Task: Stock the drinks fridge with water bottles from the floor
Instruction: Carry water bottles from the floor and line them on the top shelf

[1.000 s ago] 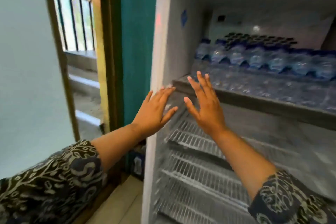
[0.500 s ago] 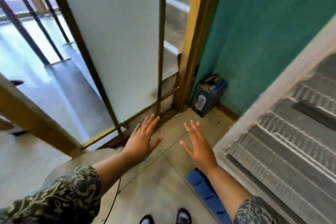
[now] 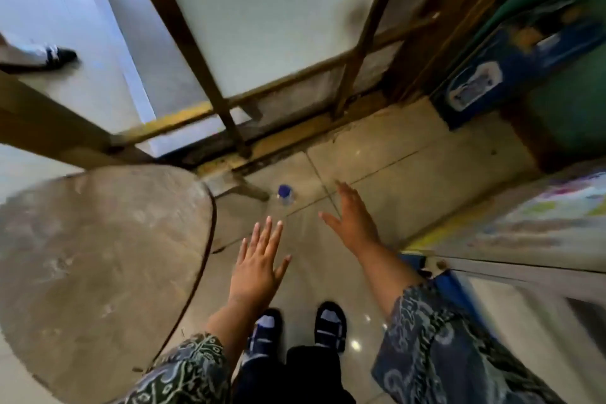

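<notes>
A clear water bottle (image 3: 286,195) with a blue cap stands upright on the tiled floor, seen from above. My left hand (image 3: 259,267) hovers below it with straight fingers, empty. My right hand (image 3: 352,218) hangs to the right of the bottle, fingers spread, empty and not touching it. The fridge (image 3: 537,233) shows only as its lower edge and door at the right; its shelves are out of view.
A round stone-topped table (image 3: 95,259) fills the left. A glass door frame (image 3: 229,102) runs across the back. A blue box (image 3: 511,75) leans by the teal wall. My feet (image 3: 295,325) stand on the tiles. Another person's foot (image 3: 52,54) is at the far left.
The view swung from the fridge shelves down to the floor. Both hands dropped with it, still empty, and the bottle came into sight.
</notes>
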A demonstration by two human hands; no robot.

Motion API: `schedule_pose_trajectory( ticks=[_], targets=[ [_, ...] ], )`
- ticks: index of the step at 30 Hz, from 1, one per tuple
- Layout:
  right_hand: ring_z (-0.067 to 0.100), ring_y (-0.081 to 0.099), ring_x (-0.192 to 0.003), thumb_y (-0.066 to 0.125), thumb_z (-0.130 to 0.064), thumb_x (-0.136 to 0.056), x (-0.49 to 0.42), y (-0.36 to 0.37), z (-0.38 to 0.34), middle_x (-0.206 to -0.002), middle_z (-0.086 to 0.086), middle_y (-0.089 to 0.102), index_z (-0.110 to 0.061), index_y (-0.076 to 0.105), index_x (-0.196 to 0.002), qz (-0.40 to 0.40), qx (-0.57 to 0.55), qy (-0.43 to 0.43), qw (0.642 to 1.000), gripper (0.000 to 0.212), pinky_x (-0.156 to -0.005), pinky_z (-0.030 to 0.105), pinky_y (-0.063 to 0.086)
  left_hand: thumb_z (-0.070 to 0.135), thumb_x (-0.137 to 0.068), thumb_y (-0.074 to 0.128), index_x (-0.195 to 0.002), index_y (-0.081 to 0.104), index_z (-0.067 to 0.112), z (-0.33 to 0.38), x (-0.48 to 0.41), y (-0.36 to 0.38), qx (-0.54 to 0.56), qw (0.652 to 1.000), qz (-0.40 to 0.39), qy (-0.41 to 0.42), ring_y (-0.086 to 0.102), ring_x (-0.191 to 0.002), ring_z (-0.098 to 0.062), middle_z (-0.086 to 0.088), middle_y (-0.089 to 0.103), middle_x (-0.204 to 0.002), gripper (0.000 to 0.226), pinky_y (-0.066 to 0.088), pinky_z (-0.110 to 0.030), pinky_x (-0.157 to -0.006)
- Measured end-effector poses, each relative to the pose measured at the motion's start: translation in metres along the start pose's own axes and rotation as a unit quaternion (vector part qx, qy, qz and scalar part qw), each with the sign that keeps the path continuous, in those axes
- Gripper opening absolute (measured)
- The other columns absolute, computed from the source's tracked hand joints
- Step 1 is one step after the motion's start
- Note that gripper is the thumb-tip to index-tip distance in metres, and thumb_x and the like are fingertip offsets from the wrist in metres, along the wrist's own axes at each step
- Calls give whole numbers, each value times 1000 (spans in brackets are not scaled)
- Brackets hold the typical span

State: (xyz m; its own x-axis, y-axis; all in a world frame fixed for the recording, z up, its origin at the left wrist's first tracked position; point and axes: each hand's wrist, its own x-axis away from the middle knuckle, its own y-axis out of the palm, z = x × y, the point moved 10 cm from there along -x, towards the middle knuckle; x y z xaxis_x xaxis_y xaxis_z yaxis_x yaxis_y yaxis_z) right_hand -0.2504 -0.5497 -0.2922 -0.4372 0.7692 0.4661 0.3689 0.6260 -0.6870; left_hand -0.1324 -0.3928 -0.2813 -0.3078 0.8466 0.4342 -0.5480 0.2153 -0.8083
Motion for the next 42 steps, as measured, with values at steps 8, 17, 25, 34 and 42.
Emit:
schedule_pose_trajectory(
  ticks=[8,17,25,34,42],
  targets=[
    [19,32,-138,82,-22,-69,-156,181,58,-152,5,31,-21,24,-147,-70,-93,-7,993,97,-109,30,31,64,-76,-3,-141,-20,30,-102,-86,154,-14,998,-8,-54,-20,-139,-9,14,-24,-148,76,-6,-29,-115],
    [16,48,-121,76,-12,-75,-159,194,55,-132,4,51,-16,43,-132,-37,-182,-9,983,66,-94,20,36,65,-74,-8,-137,-25,32,-113,-89,155,-30,997,-17,-74,-25,-137,-11,12,-29,-146,73,-11,-26,-110],
    [18,54,-116,77,-15,-74,-19,6,-10,-124,7,58,-12,46,-128,47,-210,-13,976,63,-96,25,41,58,-95,19,-141,-18,38,22,-15,1,35,999,-22,-13,-26,-137,-8,14,-29,-146,62,-9,-31,-115],
    [12,55,-105,77,-17,-75,193,-223,-95,-115,-1,58,-11,46,-128,184,-273,14,944,61,-86,14,39,52,-96,26,-149,0,32,215,97,-234,97,977,45,186,-21,-138,-3,17,-20,-148,62,-9,-30,-116],
    [-5,62,-91,80,-24,-73,373,-359,-123,-103,-15,64,-32,50,-110,296,-283,-41,911,49,-79,10,47,46,-98,31,-150,3,31,370,187,-355,52,912,97,396,-17,-138,-1,18,-16,-151,60,-6,-33,-117]
  ],
)
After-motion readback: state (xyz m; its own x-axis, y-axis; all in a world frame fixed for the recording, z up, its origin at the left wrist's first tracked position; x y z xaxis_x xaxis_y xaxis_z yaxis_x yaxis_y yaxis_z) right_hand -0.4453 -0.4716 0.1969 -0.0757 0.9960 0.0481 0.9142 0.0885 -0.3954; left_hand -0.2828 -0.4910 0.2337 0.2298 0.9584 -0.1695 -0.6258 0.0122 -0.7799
